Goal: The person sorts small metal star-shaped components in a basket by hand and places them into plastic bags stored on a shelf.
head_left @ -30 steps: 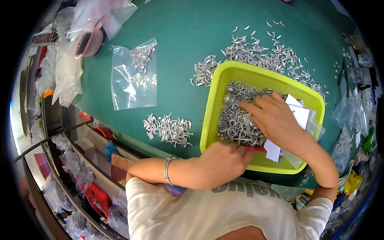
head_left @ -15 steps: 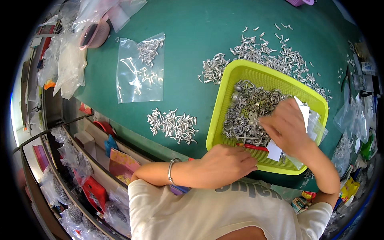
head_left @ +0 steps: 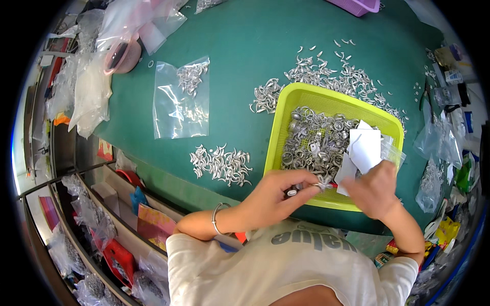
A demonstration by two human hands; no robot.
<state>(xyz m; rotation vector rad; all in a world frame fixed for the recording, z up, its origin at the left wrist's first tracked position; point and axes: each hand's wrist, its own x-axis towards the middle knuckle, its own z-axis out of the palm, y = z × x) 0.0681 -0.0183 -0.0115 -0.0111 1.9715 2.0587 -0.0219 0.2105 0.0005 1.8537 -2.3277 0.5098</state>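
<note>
A yellow-green plastic basket (head_left: 283, 115) stands on the table, holding a heap of silver metal rings (head_left: 319, 137). Over its near edge, my left hand (head_left: 270, 201) pinches a silver ring (head_left: 322, 185) between thumb and forefinger. Another small metal piece (head_left: 292, 193) shows against its curled fingers. My right hand (head_left: 378, 189) hovers at the basket's near right part, beside white paper cards (head_left: 365, 149). Motion smears its fingers, so whether they hold anything is hidden. A clear plastic bag (head_left: 394, 151) pokes over the basket's right rim.
Small curved silver pieces (head_left: 352, 79) lie scattered behind the basket, and another pile (head_left: 222, 166) sits to its left. A clear bag (head_left: 181, 109) holding similar pieces lies on the green table (head_left: 235, 41). A purple basket (head_left: 357, 6) stands far back; bag-filled drawers (head_left: 107, 204) line the left.
My right hand has drawn back from the ring heap toward the near rim, uncovering the white cards. My left hand has lifted and turned, and a ring now shows in its pinch.
</note>
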